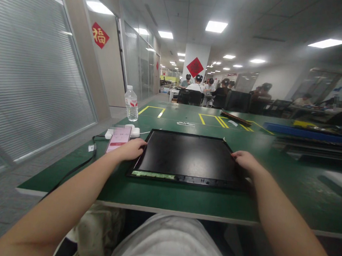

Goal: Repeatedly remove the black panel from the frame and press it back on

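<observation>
A black flat display panel point(186, 155) lies face up on the green table in front of me. Along its near edge runs a strip of green circuit board point(153, 175). My left hand point(132, 149) is closed on the panel's left edge, fingers over the frame. On the opposite side my right hand point(247, 162) grips the right edge, thumb and fingertips at the frame. Just beyond my left wrist lies a phone point(119, 137) with a lit screen, next to a white power strip point(133, 131).
A water bottle point(131, 104) stands at the table's far left. Yellow tape marks point(215, 117) and a dark strip point(235, 118) lie at the back. Blurred blue and black long parts point(312, 133) are stacked on the right. A black cable point(79, 166) hangs over the left edge.
</observation>
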`<state>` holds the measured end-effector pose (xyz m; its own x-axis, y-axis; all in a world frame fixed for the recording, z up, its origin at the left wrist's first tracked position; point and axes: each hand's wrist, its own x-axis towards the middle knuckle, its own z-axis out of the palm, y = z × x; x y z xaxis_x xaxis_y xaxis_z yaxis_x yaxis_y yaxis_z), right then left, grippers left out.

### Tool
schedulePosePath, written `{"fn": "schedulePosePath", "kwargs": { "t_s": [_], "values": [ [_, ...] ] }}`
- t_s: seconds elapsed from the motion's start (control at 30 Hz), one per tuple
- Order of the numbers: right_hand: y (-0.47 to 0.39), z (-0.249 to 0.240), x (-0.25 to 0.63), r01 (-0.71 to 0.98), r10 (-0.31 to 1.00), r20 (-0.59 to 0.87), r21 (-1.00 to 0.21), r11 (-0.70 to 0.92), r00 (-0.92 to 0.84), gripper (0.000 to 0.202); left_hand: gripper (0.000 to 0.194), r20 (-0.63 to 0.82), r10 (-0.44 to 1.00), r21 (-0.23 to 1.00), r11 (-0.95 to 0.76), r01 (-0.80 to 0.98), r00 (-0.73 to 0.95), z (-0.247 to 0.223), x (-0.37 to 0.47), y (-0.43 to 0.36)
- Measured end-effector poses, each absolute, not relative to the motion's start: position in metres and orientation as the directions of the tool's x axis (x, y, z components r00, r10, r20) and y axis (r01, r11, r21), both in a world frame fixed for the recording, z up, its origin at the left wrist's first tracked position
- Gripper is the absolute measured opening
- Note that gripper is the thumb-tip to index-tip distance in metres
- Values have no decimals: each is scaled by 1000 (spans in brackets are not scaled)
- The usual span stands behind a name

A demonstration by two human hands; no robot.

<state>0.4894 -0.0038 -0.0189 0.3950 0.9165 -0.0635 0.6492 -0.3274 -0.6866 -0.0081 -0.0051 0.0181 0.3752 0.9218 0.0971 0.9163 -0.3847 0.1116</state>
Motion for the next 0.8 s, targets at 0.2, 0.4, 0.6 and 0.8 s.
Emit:
{"fn": "schedulePosePath", "kwargs": {
  "t_s": [0.2, 0.4, 0.6, 0.8],
  "values": [
    [-4, -17, 488, 696, 925, -53, -642, -320, 376, 44, 48, 100, 924, 129, -379, 916, 368, 17, -9, -4],
    [-3, -18, 490, 699, 936, -32, -656, -285, 351, 40, 46, 106, 923, 160, -383, 910, 370, 18, -8, -6],
    [-1, -22, 493, 716, 935, -17, -638, -284, 355, 37, 46, 109, 927, 174, -372, 912, 358, 18, -8, -5],
    [0, -22, 493, 724, 937, -3, -633, -273, 350, 36, 48, 113, 922, 171, -384, 907, 369, 17, -10, -4]
  ]
}}
